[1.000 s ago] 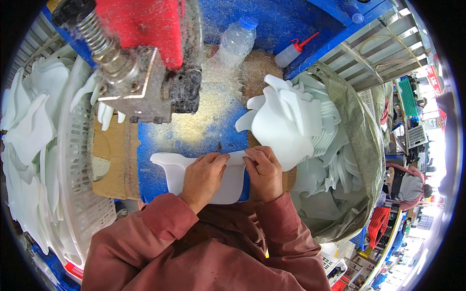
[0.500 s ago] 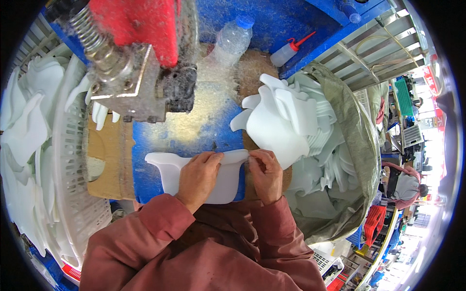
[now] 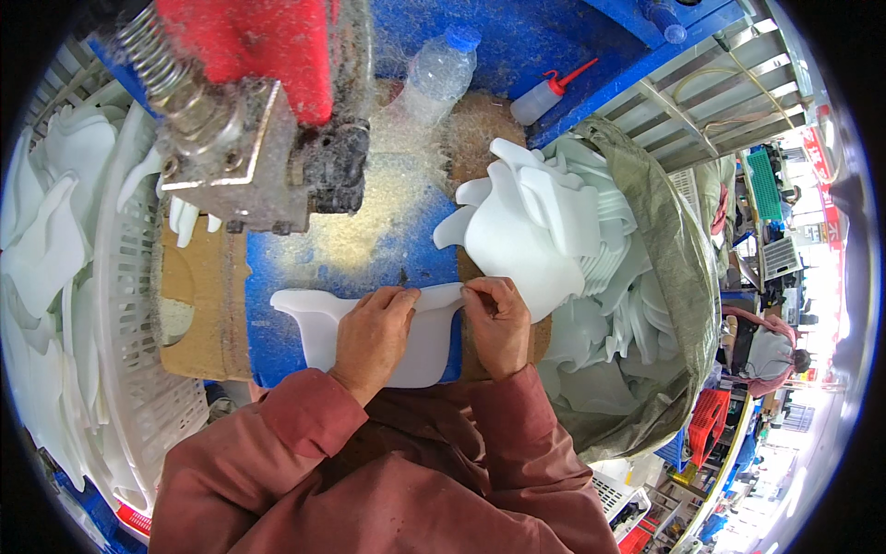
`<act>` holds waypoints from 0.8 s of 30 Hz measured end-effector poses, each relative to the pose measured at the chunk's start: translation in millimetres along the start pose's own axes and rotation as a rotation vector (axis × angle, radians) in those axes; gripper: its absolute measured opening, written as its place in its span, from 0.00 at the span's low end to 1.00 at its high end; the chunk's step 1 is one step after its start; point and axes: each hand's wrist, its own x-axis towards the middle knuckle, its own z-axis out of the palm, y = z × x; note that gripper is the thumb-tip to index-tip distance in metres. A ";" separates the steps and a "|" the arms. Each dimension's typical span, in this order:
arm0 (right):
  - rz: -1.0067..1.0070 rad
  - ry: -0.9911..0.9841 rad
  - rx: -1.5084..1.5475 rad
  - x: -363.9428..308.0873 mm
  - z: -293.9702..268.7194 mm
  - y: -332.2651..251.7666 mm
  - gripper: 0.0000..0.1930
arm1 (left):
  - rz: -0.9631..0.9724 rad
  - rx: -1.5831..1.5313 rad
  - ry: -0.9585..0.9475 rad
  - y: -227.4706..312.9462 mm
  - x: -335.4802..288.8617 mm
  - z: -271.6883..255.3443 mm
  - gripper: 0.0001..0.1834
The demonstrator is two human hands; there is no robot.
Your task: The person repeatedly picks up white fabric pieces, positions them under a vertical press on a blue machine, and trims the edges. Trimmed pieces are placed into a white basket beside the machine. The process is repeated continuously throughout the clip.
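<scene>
A flat white plastic piece [image 3: 318,319] with a curved outline lies on the blue work surface [image 3: 277,277] just below a machine head. My left hand [image 3: 374,332] presses down on its middle. At the piece's right end my right hand [image 3: 498,323] pinches the upper edge. Both sleeves are reddish-brown. Above the hands hangs the metal block [image 3: 245,157] of the machine, with a coil spring and a red housing [image 3: 268,46].
A grey-green sack [image 3: 664,277] full of white plastic pieces stands at the right, with a stack of them [image 3: 535,222] at its near rim. At the left is a white slotted crate [image 3: 129,369] holding more pieces. A clear bottle [image 3: 434,74] and a red-tipped squeeze bottle [image 3: 544,92] stand behind. Pale dust covers the surface.
Both hands and the white piece stay in nearly the same place. My view has shifted slightly, so the machine head now sits a little higher and to the right.
</scene>
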 end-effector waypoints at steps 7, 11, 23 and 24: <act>-0.120 0.047 -0.165 1.8 4.1 6.5 0.04 | 0.005 0.010 0.003 0.2 1.4 -0.4 0.12; -0.166 0.060 -0.219 5.4 6.6 5.3 0.04 | 0.004 0.011 -0.005 2.8 4.0 -2.6 0.12; -0.032 -0.124 -0.652 11.9 1.9 30.4 0.09 | 0.014 0.001 -0.010 -10.9 -3.0 24.5 0.07; -0.059 -0.139 -0.678 14.0 0.1 30.5 0.09 | 0.031 -0.006 -0.017 -11.6 -3.4 26.8 0.07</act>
